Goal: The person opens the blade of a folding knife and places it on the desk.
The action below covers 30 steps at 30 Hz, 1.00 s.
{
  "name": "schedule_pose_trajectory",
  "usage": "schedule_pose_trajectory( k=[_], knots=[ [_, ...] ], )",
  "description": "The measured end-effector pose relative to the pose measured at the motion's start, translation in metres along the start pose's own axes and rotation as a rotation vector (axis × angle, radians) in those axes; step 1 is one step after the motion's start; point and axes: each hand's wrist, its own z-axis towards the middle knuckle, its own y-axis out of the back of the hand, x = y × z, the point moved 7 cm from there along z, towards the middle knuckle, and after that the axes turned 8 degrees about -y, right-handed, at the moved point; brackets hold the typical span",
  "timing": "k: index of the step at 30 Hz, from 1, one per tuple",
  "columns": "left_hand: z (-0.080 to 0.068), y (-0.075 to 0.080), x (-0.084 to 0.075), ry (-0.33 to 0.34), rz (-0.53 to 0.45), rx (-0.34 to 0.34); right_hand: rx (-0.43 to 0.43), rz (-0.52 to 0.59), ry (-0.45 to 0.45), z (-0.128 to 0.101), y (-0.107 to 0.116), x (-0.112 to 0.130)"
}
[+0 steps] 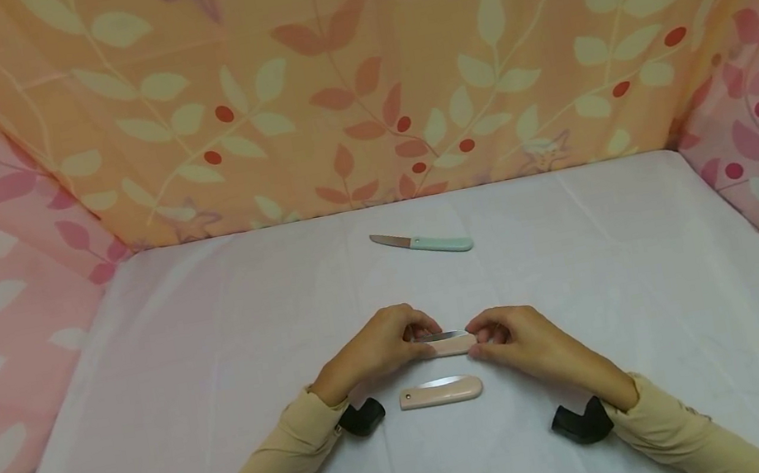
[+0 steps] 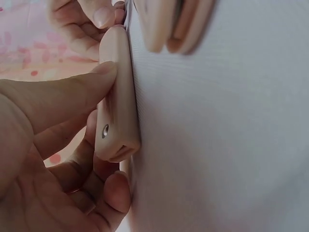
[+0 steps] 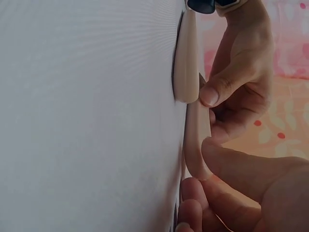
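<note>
Between the two hands, right at the centre of the white tabletop (image 1: 217, 347), sits a pink folding knife (image 1: 447, 342), and both hands are on it. The left hand (image 1: 375, 347) pinches one end, thumb (image 2: 72, 92) laid along the handle beside the rivet, fingers curled underneath. The right hand (image 1: 521, 340) pinches the other end, thumb and fingertips closed round the rounded tip. A sliver of steel blade shows along the upper edge, lying in the handle, so I judge this to be the folding or unfolding step, caught with the blade nearly seated; which direction, I cannot tell.

Just nearer the person than the hands, a second pink folding knife (image 1: 441, 392) lies shut on the cloth, untouched. Well beyond the hands, towards the floral backdrop (image 1: 351, 65), a mint-handled paring knife (image 1: 423, 242) lies with its blade out.

The next move, as I read it, calls for a steady grip from the left hand on the handle while the right works the blade along its spine, fingertips kept clear of the edge and out of the slot. The handle is smooth and rounded, so it could slip in a light pinch.

As for writing: none to read. No brand, label or stamp shows on any handle or blade in these views.
</note>
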Motion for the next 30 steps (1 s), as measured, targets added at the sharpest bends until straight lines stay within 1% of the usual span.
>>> schedule_pose_trajectory(
  k=[5, 12, 20, 24, 30],
  knots=[
    [-0.0003, -0.0006, -0.0015, -0.015, -0.017, 0.001, -0.007, -0.003, -0.014, 0.0010, -0.0016, -0.0013],
    [0.0007, -0.0028, -0.0027, -0.047, -0.070, -0.007, -0.013, 0.008, -0.029, 0.0007, -0.0028, -0.0022],
    [0.0007, 0.0017, -0.0071, -0.100, -0.028, -0.066, -0.020, 0.042, -0.032, 0.0001, -0.0004, -0.0005],
    [0.0005, 0.0016, -0.0086, -0.099, -0.032, -0.078, -0.005, 0.086, -0.041, 0.0002, -0.0001, 0.0002],
    [0.0013, 0.0014, -0.0087, -0.088, -0.027, -0.100, 0.001, 0.116, -0.064, 0.0016, 0.0017, -0.0022]
  ],
)
